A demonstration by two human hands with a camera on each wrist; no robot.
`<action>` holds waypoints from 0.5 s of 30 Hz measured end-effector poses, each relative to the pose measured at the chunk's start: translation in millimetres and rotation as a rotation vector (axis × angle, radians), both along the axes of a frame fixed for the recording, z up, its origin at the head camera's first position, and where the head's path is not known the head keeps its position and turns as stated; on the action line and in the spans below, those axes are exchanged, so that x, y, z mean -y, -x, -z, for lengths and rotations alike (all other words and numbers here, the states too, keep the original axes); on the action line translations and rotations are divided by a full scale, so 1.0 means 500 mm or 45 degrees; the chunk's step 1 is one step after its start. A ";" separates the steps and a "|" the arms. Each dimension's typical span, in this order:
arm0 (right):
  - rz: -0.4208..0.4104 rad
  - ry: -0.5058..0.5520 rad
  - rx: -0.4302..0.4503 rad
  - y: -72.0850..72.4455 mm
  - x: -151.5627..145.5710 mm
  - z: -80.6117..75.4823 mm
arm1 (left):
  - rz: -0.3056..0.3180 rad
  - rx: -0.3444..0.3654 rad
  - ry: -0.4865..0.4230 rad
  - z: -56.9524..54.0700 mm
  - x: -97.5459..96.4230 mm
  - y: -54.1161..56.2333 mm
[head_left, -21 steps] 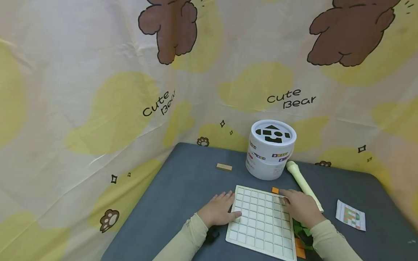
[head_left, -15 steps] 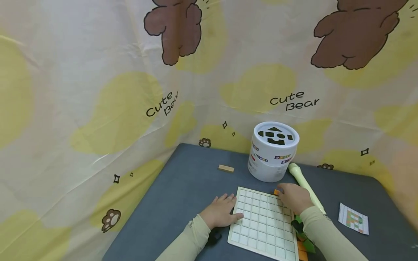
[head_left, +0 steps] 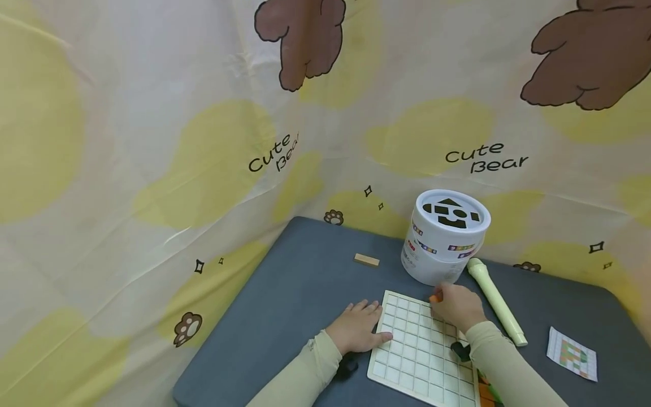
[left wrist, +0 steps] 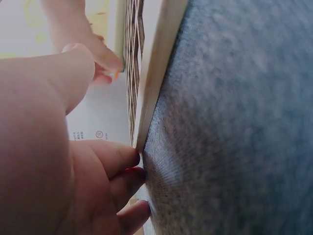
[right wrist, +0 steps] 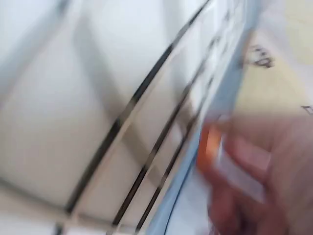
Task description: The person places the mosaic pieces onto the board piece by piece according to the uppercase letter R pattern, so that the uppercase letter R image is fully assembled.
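A white gridded board (head_left: pixel 414 345) with a pale wooden rim lies on the dark table. My left hand (head_left: pixel 357 326) rests at its left edge, fingers straight and thumb over the squares. In the left wrist view the fingertips (left wrist: pixel 128 159) are right at the board's rim. Near the board's far right corner, my right hand (head_left: pixel 460 308) pinches a small orange block (head_left: pixel 435 298) between thumb and fingers. The right wrist view shows this orange block (right wrist: pixel 210 144) blurred, close beside the grid. Green and orange pieces (head_left: pixel 486 395) by the board's right edge are partly hidden under the right forearm.
A white bucket (head_left: pixel 442 243) with shaped holes in its lid stands behind the board. To its right lies a pale yellow stick (head_left: pixel 497 302). A patterned card (head_left: pixel 572 353) is at the far right, and a small wooden block (head_left: pixel 367 260) lies left of the bucket.
My right hand has taken hold of the orange block at the board's far edge, its fingers now closed around it. The head view has shifted, moving everything rightward. The left hand stays on the board.
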State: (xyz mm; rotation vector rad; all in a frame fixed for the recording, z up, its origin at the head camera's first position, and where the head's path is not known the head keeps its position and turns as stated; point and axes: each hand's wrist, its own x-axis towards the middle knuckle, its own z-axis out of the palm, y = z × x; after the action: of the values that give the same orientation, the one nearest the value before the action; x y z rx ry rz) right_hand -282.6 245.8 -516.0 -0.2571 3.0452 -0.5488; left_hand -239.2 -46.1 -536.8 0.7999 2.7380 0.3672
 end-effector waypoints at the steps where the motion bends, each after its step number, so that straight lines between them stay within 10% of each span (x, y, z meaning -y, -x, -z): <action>1: -0.064 0.062 0.029 -0.007 0.003 0.001 | 0.004 -0.002 0.006 0.000 -0.005 0.001; 5: -0.263 0.159 0.087 -0.026 0.021 0.009 | 0.006 -0.023 0.036 -0.005 -0.016 0.007; 15: -0.586 -0.116 -0.389 -0.029 0.052 0.026 | -0.051 -0.061 0.047 -0.001 0.003 0.007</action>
State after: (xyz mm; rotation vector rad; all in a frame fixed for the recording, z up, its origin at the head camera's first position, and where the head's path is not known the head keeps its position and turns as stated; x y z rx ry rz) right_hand -268.2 219.6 -529.1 -1.0914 3.1088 -0.3629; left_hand -242.9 -47.4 -536.5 0.7551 2.7998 0.3085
